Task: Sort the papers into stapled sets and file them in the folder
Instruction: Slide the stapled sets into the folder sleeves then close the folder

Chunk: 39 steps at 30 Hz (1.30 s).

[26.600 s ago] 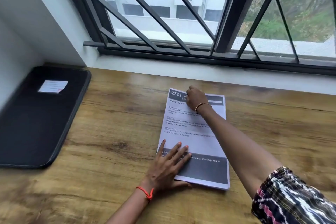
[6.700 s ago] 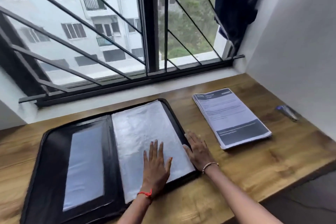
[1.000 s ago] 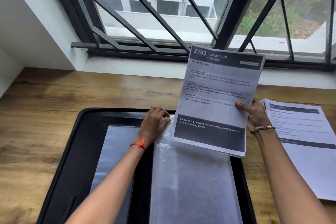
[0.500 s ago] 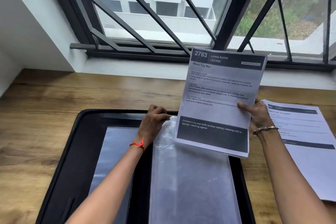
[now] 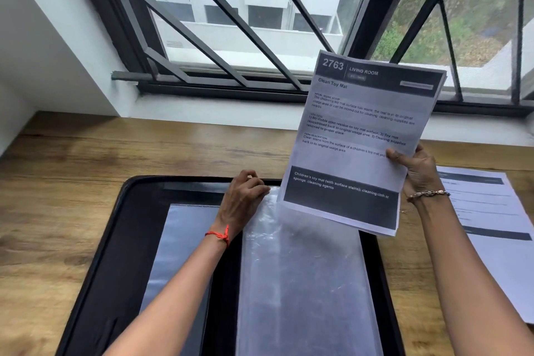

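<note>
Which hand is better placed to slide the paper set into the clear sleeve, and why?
Right. The right hand grips the paper set, held just above the clear sleeve; the left hand pinches the sleeve's top edge, probably to hold it open.

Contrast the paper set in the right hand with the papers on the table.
The held set is raised and tilted, pinched by the right hand; the table papers lie flat, untouched. The held set's text is legible; the table papers' is blurred. Both have dark bands.
</note>
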Tool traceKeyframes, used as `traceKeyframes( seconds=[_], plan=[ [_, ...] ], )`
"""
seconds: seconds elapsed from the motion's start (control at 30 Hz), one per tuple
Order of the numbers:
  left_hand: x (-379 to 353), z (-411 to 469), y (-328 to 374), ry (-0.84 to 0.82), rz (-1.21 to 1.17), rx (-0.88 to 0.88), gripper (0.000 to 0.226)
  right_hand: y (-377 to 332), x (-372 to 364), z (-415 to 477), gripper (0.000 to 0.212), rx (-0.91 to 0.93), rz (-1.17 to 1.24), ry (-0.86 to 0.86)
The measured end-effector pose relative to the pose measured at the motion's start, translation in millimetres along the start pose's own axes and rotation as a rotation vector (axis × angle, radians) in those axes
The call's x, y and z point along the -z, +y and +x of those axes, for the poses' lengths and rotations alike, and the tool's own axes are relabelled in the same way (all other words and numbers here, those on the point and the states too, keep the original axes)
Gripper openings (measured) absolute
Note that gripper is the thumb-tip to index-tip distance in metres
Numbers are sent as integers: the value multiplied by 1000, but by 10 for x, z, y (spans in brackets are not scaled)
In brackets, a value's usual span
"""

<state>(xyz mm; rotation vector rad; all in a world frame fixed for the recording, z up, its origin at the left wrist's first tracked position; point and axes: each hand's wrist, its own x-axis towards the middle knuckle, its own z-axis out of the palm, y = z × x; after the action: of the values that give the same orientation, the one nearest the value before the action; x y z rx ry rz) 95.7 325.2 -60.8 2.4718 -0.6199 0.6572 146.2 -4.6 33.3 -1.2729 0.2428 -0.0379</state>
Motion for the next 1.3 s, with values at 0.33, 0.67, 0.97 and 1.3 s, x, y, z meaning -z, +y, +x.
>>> traceKeyframes(
  seconds=[0.33,0.67,0.97,1.3],
  plan=[
    [33,-2,34,-29,13,0,17,-126,-219,39,67,89,-7,11],
    [58,-100,-16,14,-16,62,4,-290,-698,290,40,197,-407,-109],
    [81,-154,-72,-84,-134,91,4,-465,-1181,471,38,370,-595,-280],
    [56,-80,-35,-63,-127,129,19,-522,-1354,495,28,394,-572,-350]
  ],
)
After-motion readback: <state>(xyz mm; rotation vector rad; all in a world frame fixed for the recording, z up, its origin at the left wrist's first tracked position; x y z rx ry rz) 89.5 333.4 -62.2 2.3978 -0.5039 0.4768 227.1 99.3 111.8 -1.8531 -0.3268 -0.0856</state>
